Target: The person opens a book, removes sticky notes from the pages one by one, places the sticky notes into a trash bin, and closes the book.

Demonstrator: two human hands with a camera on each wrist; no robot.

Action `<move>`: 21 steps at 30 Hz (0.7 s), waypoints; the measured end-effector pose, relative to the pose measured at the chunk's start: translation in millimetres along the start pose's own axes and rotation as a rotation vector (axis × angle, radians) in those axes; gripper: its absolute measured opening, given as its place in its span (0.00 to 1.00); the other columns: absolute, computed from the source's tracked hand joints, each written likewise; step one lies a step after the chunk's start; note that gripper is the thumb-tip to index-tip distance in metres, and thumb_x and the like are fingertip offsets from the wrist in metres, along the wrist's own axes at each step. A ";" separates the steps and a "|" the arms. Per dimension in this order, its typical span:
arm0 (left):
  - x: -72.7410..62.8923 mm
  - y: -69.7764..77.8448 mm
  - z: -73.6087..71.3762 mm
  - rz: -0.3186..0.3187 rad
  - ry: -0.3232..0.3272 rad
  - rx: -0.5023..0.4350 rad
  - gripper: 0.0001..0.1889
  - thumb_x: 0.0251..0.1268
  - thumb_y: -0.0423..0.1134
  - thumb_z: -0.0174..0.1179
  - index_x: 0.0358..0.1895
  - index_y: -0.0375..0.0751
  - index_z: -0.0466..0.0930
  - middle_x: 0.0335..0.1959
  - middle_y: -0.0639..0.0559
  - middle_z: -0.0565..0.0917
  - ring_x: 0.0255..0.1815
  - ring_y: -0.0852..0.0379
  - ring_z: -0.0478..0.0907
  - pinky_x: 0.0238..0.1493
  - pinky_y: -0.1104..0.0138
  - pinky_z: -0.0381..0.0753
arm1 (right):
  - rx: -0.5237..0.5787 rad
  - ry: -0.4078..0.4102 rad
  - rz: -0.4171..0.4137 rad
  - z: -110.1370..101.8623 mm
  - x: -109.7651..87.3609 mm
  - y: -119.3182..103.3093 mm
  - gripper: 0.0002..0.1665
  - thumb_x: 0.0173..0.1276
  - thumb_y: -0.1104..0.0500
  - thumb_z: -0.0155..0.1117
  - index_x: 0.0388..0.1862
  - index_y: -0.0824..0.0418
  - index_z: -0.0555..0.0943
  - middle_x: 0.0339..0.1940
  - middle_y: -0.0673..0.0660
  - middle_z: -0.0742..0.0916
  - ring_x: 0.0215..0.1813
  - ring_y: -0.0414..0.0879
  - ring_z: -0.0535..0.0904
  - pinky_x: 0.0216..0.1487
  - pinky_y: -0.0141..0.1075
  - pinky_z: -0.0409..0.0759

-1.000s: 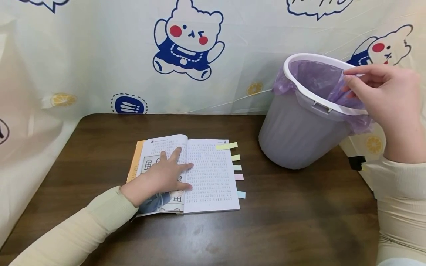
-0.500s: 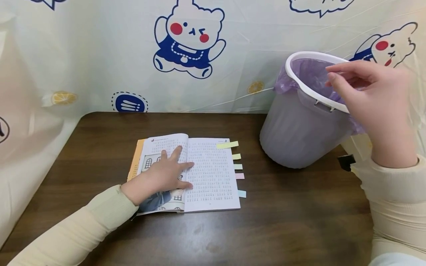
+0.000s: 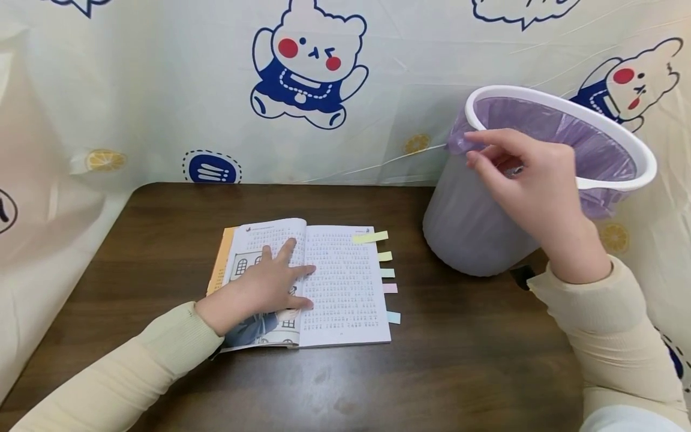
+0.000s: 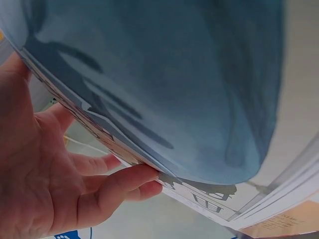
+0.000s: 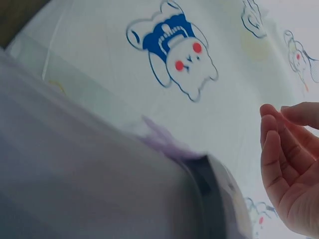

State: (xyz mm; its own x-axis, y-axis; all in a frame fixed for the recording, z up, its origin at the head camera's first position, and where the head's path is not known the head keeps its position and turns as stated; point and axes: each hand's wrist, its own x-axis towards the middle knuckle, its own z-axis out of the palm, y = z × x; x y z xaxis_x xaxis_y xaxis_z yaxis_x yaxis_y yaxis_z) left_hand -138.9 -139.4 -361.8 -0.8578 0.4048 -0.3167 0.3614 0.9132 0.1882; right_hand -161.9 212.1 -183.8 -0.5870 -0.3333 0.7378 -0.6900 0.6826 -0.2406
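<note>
An open book [image 3: 345,300] lies on the table, with colored sticky tabs [image 3: 390,288] along its right edge. My left hand [image 3: 264,282] rests on its left page, fingers spread toward the fold. In the left wrist view that page's blue picture [image 4: 164,89] looms close beside the left hand [image 4: 65,174]. My right hand [image 3: 540,186] is raised in front of the grey trash can [image 3: 469,228]. Its thumb and index finger bend toward each other with a small gap, and nothing shows between them. The right wrist view has the right hand [image 5: 294,164] loosely curled beyond the can's rim [image 5: 219,194].
A purple bag [image 3: 604,141] lines the trash can and folds over under its white rim [image 3: 645,162]. The can tilts to the right at the table's back right. A patterned curtain [image 3: 178,90] hangs behind the brown table [image 3: 345,396].
My right hand has moved left and a little down, from over the trash can's opening to in front of its left side. The left hand has stayed on the book.
</note>
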 end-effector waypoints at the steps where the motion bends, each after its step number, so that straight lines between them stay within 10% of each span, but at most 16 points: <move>1: 0.1 0.0 -0.2 -0.001 -0.001 0.001 0.41 0.59 0.67 0.68 0.74 0.53 0.74 0.80 0.27 0.48 0.68 0.09 0.54 0.39 0.34 0.82 | 0.014 -0.007 0.003 4.3 -0.2 0.9 0.14 0.67 0.69 0.69 0.51 0.65 0.89 0.30 0.60 0.90 0.33 0.17 0.74 0.41 0.16 0.74; 21: -0.5 3.1 -3.4 -0.014 -0.023 -0.006 0.41 0.59 0.67 0.68 0.74 0.54 0.73 0.81 0.27 0.48 0.69 0.09 0.53 0.40 0.33 0.81 | 0.204 -0.474 0.337 128.0 -24.3 47.3 0.12 0.76 0.61 0.65 0.53 0.62 0.87 0.31 0.56 0.90 0.30 0.48 0.84 0.32 0.36 0.78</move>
State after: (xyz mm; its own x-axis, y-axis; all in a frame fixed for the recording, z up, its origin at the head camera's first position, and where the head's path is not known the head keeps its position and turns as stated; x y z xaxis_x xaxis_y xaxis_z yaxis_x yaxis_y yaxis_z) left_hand -138.6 -136.9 -357.9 -0.8542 0.3929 -0.3405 0.3472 0.9185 0.1890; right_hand -234.5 169.2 -293.8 -0.8790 -0.4057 0.2504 -0.4732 0.6785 -0.5619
